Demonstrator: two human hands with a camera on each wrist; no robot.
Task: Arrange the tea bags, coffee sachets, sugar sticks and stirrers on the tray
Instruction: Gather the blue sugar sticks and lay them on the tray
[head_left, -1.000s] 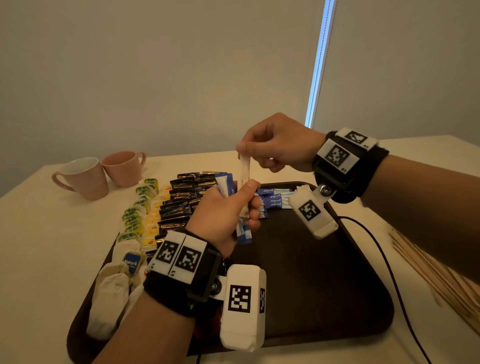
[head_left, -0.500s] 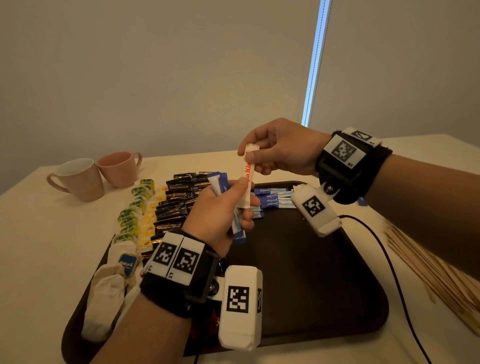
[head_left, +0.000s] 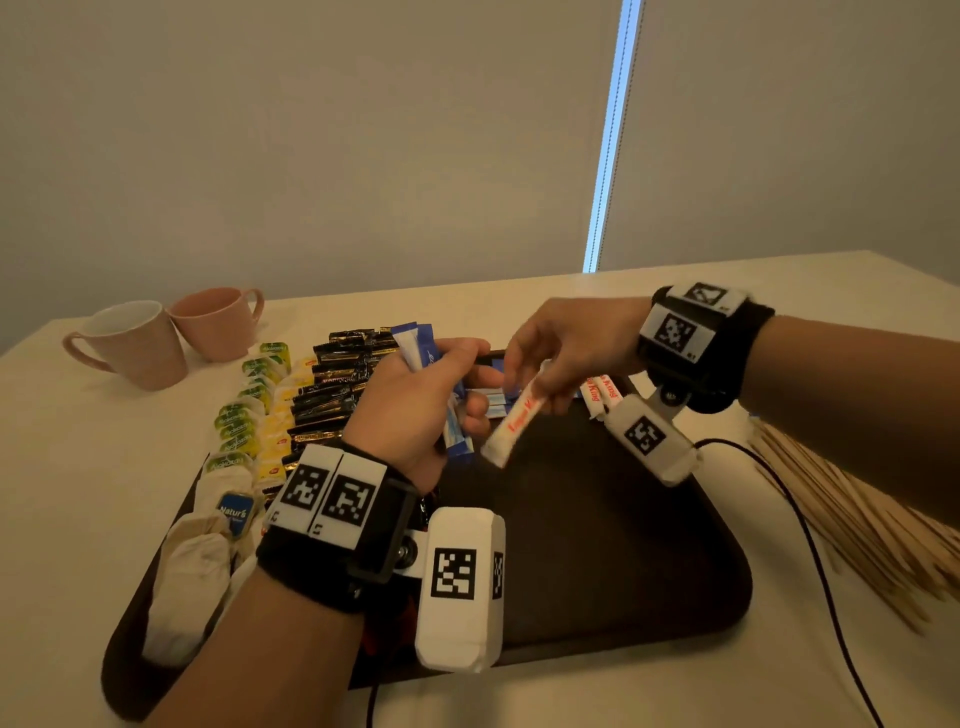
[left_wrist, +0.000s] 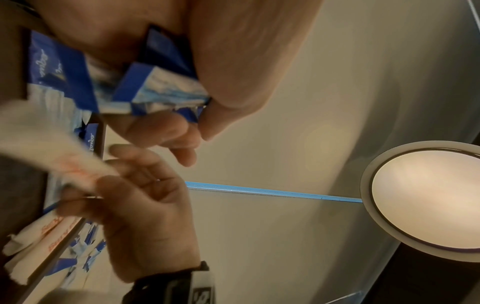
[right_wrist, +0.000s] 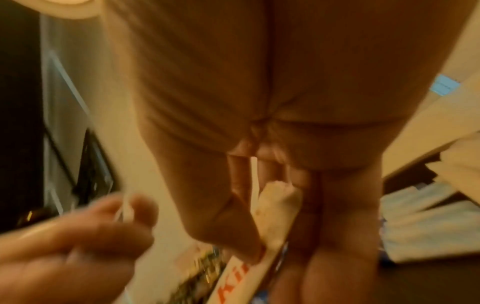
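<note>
My left hand (head_left: 441, 384) grips a bunch of blue sugar sticks (head_left: 415, 348) above the dark tray (head_left: 597, 561); the same blue sticks (left_wrist: 161, 88) show between its fingers in the left wrist view. My right hand (head_left: 550, 364) pinches a white sugar stick with red print (head_left: 514, 421), tilted down-left over the tray; the stick (right_wrist: 262, 236) runs between thumb and fingers in the right wrist view. Two more white sticks (head_left: 600, 392) lie at the tray's far right. Blue sticks (head_left: 491, 400) lie behind the hands, partly hidden.
Rows of black coffee sachets (head_left: 332, 389), green and yellow tea bags (head_left: 249, 410) and white tea bags (head_left: 192, 566) fill the tray's left side. Two pink cups (head_left: 171, 338) stand far left. Wooden stirrers (head_left: 857, 525) lie on the table right of the tray. A black cable (head_left: 810, 540) crosses there.
My right hand has pulled the white stick out of the left hand's bunch and lowered it, tilted, toward the tray. The left hand kept its blue sticks.
</note>
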